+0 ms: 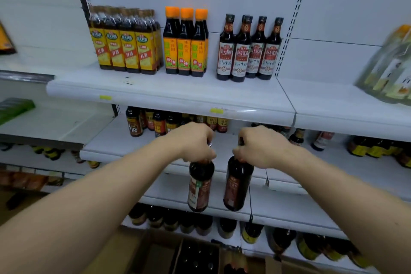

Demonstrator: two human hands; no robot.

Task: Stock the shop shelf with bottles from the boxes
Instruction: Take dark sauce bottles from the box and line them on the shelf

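My left hand [195, 140] is closed around the neck of a dark bottle [200, 187], and my right hand [260, 145] is closed around the neck of a second dark bottle [238, 183]. Both bottles hang upright, side by side and just apart, in the air in front of and below the top shelf [169, 93]. On that shelf, at the back, stand a row of red-capped bottles [249, 51] to the right, orange-capped bottles [185, 44] in the middle, and a wrapped pack of yellow-labelled bottles [126, 42] to the left. An open box [195, 258] of dark bottles sits far below the shelf.
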